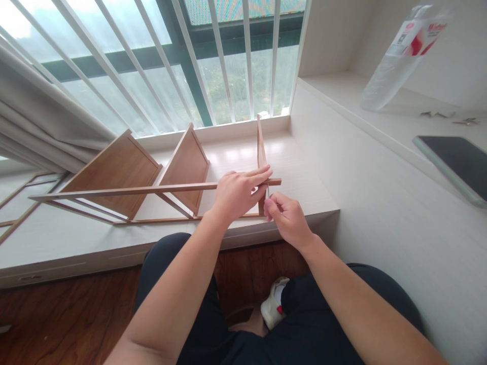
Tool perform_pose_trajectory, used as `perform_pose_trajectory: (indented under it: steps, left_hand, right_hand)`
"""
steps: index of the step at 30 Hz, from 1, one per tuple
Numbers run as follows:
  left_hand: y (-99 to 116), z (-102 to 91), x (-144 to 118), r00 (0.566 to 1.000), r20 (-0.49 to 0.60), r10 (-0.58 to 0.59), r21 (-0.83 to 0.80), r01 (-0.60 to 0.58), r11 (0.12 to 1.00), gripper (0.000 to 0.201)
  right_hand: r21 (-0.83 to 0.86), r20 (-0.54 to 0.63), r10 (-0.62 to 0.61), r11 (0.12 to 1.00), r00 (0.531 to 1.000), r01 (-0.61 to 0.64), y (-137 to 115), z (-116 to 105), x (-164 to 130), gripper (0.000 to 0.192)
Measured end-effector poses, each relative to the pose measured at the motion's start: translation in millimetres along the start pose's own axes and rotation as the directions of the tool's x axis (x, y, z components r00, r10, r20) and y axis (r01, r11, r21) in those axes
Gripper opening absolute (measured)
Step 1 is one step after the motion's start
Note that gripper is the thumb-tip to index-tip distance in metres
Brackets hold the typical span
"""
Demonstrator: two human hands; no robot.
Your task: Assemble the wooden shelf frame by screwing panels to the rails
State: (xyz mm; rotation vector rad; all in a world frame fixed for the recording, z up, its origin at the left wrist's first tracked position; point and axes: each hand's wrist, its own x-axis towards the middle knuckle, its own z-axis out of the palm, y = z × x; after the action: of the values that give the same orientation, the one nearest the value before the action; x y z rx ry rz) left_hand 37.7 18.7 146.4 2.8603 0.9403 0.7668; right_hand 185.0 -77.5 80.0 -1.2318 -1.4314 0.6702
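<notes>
Brown wood rack (178,189) is lying on its side on the white ledge (304,192), below the window (243,81). Long axis is running left-right, roughly along the ledge's front edge; three panels (184,172) are standing crosswise, pointing toward the window. Looks: flat solid panels, slim square-edged rails, warm mid-brown; right panel is showing nearly edge-on. Upper rail (133,192) is sticking out just past the right panel. Left hand (238,195) is lying over that rail near its right end, fingers straightened and together; can't tell if it's gripping. Right hand (287,217) is closing tight, thumb against finger, on a thin tool (268,191), shaft pointing up at the rail. Tool type: can't tell.
</notes>
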Motion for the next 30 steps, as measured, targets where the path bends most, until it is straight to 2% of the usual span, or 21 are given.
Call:
perform_pose_trajectory:
  steps: [30]
  left_hand:
    - [-1.2,1.0,-1.9,1.000,-0.012,0.008,0.015,-0.008,1.000,0.037]
  right_hand:
    - [-0.015,0.062,-0.036,0.999,0.997,0.037,-6.2,-5.0,5.4,0.047]
